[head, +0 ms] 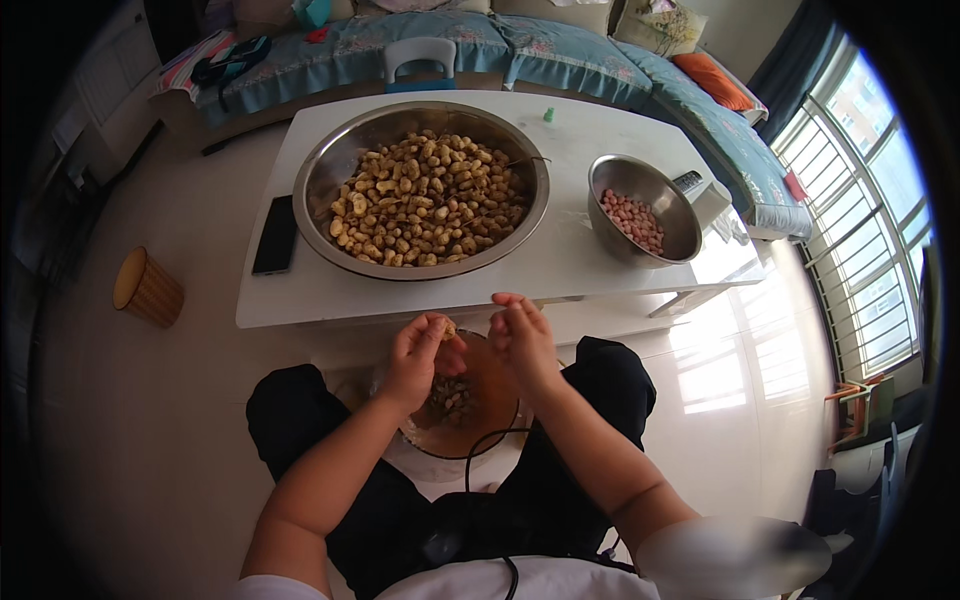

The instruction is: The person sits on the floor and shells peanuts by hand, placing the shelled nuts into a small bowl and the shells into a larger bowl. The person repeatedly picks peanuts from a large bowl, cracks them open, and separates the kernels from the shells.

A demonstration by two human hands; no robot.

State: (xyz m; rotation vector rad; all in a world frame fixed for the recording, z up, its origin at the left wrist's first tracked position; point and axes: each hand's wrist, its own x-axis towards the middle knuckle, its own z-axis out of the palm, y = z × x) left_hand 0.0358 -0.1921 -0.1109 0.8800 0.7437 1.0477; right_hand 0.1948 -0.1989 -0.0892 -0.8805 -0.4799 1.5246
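My left hand [418, 356] holds a peanut in its shell [448, 330] between thumb and fingers, over a round bin [491, 375] between my knees. Inside the bin lie peanut shells [450, 397]. My right hand [523, 334] is just to the right, its fingers curled; whether it holds anything is hidden. Beyond my hands, on the white table, stands a wide steel basin [311, 244] heaped with unshelled peanuts [427, 195]. A smaller steel bowl [679, 217] with pink shelled peanuts [634, 217] stands to its right, tilted in view.
A smartphone [275, 236] lies left of the basin on the white table [360, 292]. A remote control [688, 181] and a small green object [549, 115] are also there. A wicker basket [150, 289] stands on the floor at left. Behind the table are a grey chair [420, 51] and a sofa [570, 56].
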